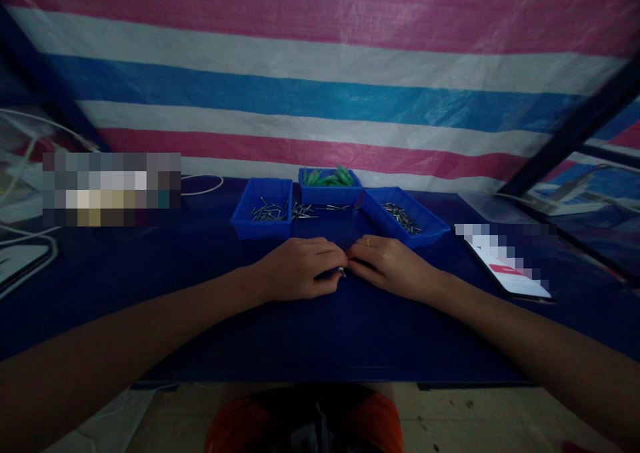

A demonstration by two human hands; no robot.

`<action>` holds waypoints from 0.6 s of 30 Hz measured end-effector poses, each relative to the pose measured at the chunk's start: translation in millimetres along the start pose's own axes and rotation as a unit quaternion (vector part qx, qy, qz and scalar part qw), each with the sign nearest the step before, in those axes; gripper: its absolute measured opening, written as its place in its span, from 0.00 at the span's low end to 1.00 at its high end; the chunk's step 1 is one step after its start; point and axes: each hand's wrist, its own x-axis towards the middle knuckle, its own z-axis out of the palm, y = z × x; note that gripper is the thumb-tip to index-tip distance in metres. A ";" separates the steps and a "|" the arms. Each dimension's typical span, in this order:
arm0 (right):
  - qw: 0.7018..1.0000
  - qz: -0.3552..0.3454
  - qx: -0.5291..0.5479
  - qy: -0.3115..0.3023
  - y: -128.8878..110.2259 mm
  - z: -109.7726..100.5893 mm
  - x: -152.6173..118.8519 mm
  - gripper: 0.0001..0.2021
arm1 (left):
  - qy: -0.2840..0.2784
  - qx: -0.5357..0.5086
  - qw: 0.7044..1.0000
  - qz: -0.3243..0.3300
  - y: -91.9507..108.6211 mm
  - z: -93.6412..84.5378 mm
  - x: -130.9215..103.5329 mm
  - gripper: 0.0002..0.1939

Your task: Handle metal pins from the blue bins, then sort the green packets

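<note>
Left hand (305,268) pinching a small silver metal piece (342,272), near side of the blue rectangular plastic trays (263,230); right hand (393,264), fingers curled, meets the left's fingertips, and whether it grips anything, I can't tell!

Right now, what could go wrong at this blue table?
The small metal piece pinched in the left hand could slip and drop. Loose metal pins beside the left blue bin might roll or get mixed up. The right forearm, seemingly close to the phone, could nudge it.
</note>
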 end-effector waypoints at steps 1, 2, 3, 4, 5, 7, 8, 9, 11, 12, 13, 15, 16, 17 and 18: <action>1.000 0.003 0.003 -0.001 -0.3 -1.1 -0.2 0.12 | -0.002 0.015 1.000 -0.019 0.1 0.0 0.0 0.06; 1.000 0.003 0.007 0.000 -0.7 -2.3 -0.6 0.11 | -0.003 0.035 0.998 -0.043 -0.3 0.0 0.0 0.05; 1.000 0.003 0.015 0.002 -1.1 -3.7 -1.0 0.10 | -0.003 0.056 0.996 -0.066 -1.1 0.2 0.0 0.05; 1.000 0.003 0.023 0.008 -1.4 -4.9 -1.5 0.10 | -0.002 0.076 0.993 -0.086 -2.2 0.5 -0.2 0.05; 0.999 0.003 0.029 0.013 -1.5 -5.9 -1.9 0.11 | -0.001 0.093 0.991 -0.100 -3.4 1.0 -0.4 0.04; 0.999 0.003 0.030 0.017 -1.3 -6.6 -2.3 0.11 | -0.001 0.114 0.988 -0.106 -5.7 2.6 -0.9 0.04; 1.000 0.004 0.026 0.014 -1.0 -6.3 -2.2 0.11 | -0.003 0.122 0.987 -0.102 -6.5 3.6 -1.2 0.05; 1.000 0.005 0.020 0.010 -0.6 -5.8 -2.0 0.11 | -0.008 0.130 0.987 -0.095 -7.0 4.7 -1.5 0.05; 1.000 0.004 0.011 0.000 0.5 -4.2 -1.4 0.11 | -0.016 0.145 0.986 -0.078 -7.1 6.3 -2.0 0.07; 1.000 0.003 0.007 -0.003 1.0 -3.6 -1.1 0.11 | -0.019 0.151 0.986 -0.072 -6.9 6.8 -2.0 0.08; 1.000 0.002 0.003 -0.003 1.5 -3.1 -1.0 0.12 | -0.020 0.156 0.985 -0.068 -6.6 6.9 -2.1 0.09; 1.000 0.004 -0.003 0.000 2.4 -3.1 -1.1 0.13 | -0.022 0.162 0.984 -0.070 -6.3 6.0 -2.0 0.11; 1.000 0.008 -0.007 0.003 2.9 -3.5 -1.3 0.13 | -0.022 0.163 0.984 -0.076 -6.4 5.1 -2.0 0.11; 1.000 0.015 -0.011 0.007 3.6 -4.1 -1.4 0.13 | -0.023 0.163 0.983 -0.083 -6.6 4.1 -2.0 0.11; 1.000 0.023 -0.015 0.011 4.3 -4.8 -1.6 0.13 | -0.023 0.161 0.983 -0.089 -7.0 3.1 -2.0 0.11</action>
